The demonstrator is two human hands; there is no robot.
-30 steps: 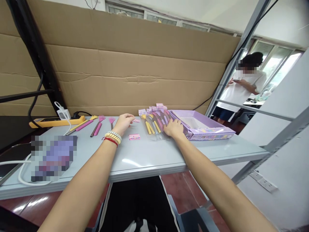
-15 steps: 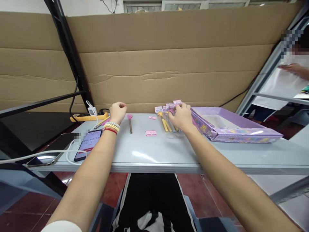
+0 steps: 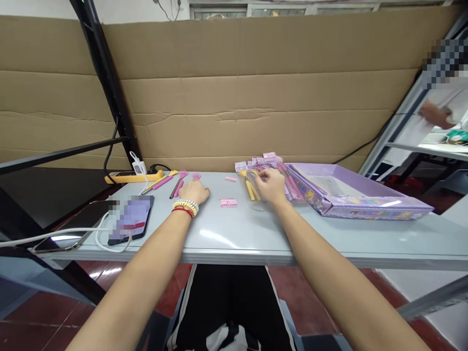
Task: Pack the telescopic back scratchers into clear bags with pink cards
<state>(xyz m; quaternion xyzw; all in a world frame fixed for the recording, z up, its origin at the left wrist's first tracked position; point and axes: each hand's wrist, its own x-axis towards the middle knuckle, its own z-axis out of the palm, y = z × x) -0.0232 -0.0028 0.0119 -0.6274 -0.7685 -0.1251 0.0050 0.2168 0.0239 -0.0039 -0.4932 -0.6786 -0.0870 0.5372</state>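
My left hand (image 3: pixel 193 191) is low over the table, fingers curled down. A small pink hand-shaped head (image 3: pixel 196 176) shows just beyond it, its handle hidden by the hand. My right hand (image 3: pixel 271 185) is pinched at the clear-bagged sticks; what its fingertips hold is too small to tell. Left of it lie bagged yellow sticks (image 3: pixel 250 189), and bagged pink sticks (image 3: pixel 290 183) are on its right. Two pink labels, a nearer one (image 3: pixel 228 203) and a farther one (image 3: pixel 231 179), lie between my hands. Loose pink and yellow sticks (image 3: pixel 163 182) rest left of my left hand.
A purple patterned tray (image 3: pixel 373 207) stands on the right of the grey table (image 3: pixel 234 239). On the left are a phone (image 3: pixel 137 219), a white cable and a yellow power strip (image 3: pixel 127 178). Cardboard closes off the back. A person's hand (image 3: pixel 435 114) shows at far right.
My left hand has moved right and nearer, over the pink-headed stick. My right hand has shifted slightly left and nearer, its fingers drawn in. More loose sticks now show at left.
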